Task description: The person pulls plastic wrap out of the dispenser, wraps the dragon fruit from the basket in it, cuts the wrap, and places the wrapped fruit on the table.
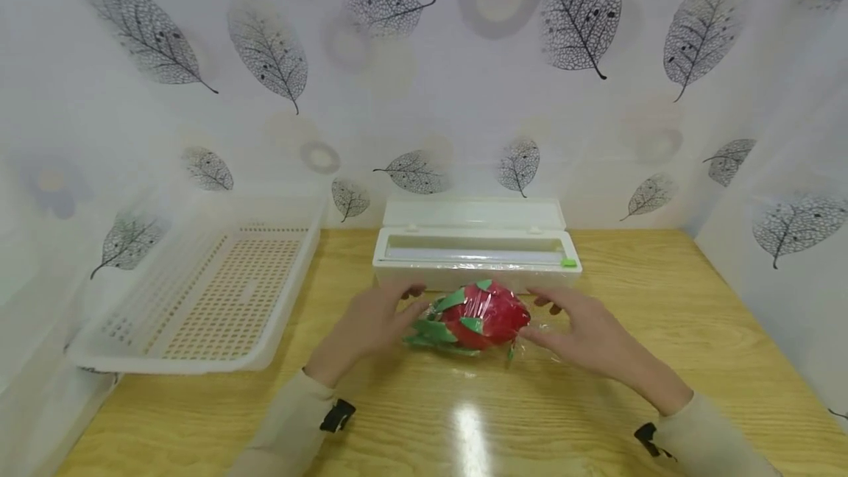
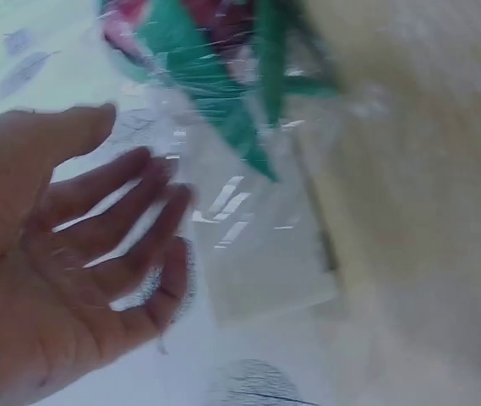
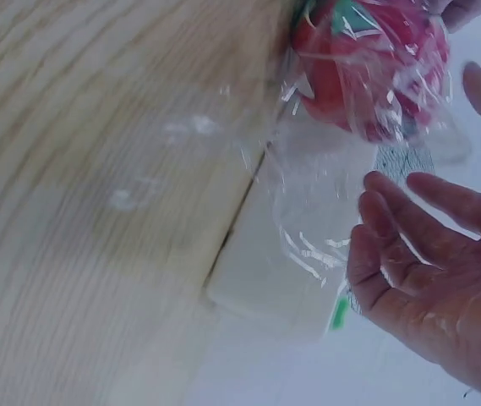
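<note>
A red dragon fruit (image 1: 486,315) with green leafy tips sits on the table, covered in clear plastic wrap (image 3: 308,220). Loose wrap spreads past both ends of the fruit. At its leafy end is my left hand (image 1: 377,326), fingers loosely bent with nothing between them, apart from the green tips in the left wrist view. Across from it, my right hand (image 1: 583,326) is beside the red end, thumb near the wrap's edge. In the right wrist view its relaxed fingers hold nothing.
Right behind the fruit stands a white cling film dispenser (image 1: 477,274), lid raised, roll inside, with a green slider (image 1: 568,263). A white perforated plastic basket (image 1: 265,348) stands on the left of the wooden table (image 1: 530,425). Leaf-patterned sheeting (image 1: 430,94) hangs behind and along the sides.
</note>
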`<action>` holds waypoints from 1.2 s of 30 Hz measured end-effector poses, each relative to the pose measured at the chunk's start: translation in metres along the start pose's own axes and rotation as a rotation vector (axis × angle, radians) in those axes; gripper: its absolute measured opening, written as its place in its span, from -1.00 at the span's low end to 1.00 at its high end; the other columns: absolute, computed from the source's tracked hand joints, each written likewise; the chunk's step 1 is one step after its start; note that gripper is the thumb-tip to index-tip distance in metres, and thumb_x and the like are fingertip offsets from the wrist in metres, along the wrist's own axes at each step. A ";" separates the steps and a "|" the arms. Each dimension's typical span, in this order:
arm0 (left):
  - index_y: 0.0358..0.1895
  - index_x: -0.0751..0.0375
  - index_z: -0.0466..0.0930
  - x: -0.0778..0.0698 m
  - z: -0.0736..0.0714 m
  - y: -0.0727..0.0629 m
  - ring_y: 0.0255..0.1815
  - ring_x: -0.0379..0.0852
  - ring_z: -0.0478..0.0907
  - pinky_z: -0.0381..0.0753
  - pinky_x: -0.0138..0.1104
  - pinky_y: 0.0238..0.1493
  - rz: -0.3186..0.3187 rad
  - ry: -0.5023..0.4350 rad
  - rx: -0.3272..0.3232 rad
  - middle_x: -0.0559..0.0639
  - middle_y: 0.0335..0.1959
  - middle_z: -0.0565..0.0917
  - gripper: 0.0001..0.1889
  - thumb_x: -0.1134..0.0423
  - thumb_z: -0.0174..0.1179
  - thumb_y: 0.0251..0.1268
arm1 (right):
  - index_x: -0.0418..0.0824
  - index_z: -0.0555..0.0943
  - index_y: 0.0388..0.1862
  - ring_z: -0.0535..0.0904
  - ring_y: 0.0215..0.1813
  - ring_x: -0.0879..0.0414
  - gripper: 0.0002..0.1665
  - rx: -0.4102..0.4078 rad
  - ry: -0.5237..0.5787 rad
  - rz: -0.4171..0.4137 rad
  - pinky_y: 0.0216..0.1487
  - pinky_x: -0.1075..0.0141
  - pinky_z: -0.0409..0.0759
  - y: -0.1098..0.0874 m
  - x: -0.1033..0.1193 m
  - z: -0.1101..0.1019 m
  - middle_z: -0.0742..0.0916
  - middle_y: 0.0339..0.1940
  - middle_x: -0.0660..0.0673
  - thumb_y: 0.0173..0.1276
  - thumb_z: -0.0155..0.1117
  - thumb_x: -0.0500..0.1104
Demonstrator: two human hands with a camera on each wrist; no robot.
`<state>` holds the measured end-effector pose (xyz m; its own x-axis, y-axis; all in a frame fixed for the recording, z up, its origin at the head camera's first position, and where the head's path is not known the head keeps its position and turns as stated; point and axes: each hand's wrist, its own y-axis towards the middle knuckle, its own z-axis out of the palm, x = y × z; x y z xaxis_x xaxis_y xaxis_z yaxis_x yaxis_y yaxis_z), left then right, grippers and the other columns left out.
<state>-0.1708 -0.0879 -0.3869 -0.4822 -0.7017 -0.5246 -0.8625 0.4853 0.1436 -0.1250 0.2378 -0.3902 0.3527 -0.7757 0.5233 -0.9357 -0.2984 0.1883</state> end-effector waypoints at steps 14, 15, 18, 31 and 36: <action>0.30 0.10 0.60 -0.043 0.014 0.015 0.32 -0.01 0.51 0.62 -0.16 0.29 0.304 0.081 0.064 0.02 0.32 0.58 -0.56 0.13 0.34 0.39 | -0.19 0.77 -0.06 0.57 -0.42 0.39 -0.79 -0.305 -0.108 0.025 -0.44 0.43 0.55 -0.004 -0.040 -0.026 0.80 -0.37 -0.02 0.43 0.36 -0.13; 0.27 0.10 0.62 -0.045 0.013 0.017 0.30 -0.03 0.53 0.62 -0.18 0.28 0.315 0.086 0.063 0.01 0.29 0.61 -0.58 0.13 0.33 0.40 | -0.20 0.76 -0.05 0.58 -0.42 0.37 -0.79 -0.317 -0.113 0.029 -0.44 0.43 0.55 -0.003 -0.046 -0.029 0.80 -0.37 -0.04 0.42 0.36 -0.15; 0.22 0.09 0.65 -0.057 0.005 0.027 0.17 -0.09 0.60 0.65 -0.26 0.19 0.349 0.130 0.076 -0.01 0.20 0.67 -0.63 0.10 0.30 0.43 | -0.25 0.75 -0.02 0.64 -0.39 0.20 -0.76 -0.327 -0.125 0.048 -0.47 0.42 0.52 0.005 -0.061 -0.038 0.80 -0.35 -0.11 0.42 0.36 -0.16; 0.04 0.01 0.71 -0.123 0.004 0.149 -0.13 -0.26 0.62 0.64 -0.36 -0.17 0.247 0.221 0.303 -0.19 -0.14 0.73 -0.77 0.09 0.10 0.56 | -0.30 0.69 0.11 0.70 -0.15 -0.06 -0.60 -0.218 -0.045 0.162 -0.42 0.36 0.52 0.022 -0.076 -0.045 0.80 -0.05 -0.30 0.49 0.30 -0.03; -0.12 -0.05 0.70 -0.135 0.039 0.175 -0.29 -0.30 0.52 0.56 -0.37 -0.29 0.235 0.259 0.318 -0.24 -0.24 0.67 -0.84 0.14 0.11 0.52 | -0.27 0.77 -0.02 0.72 -0.20 -0.04 -0.70 -0.252 -0.043 0.132 -0.45 0.41 0.50 0.023 -0.078 -0.040 0.83 -0.15 -0.29 0.46 0.33 -0.09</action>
<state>-0.2505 0.1118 -0.3240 -0.7162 -0.6409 -0.2763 -0.6548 0.7540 -0.0517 -0.1742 0.3141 -0.3940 0.2228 -0.8232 0.5222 -0.9446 -0.0497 0.3246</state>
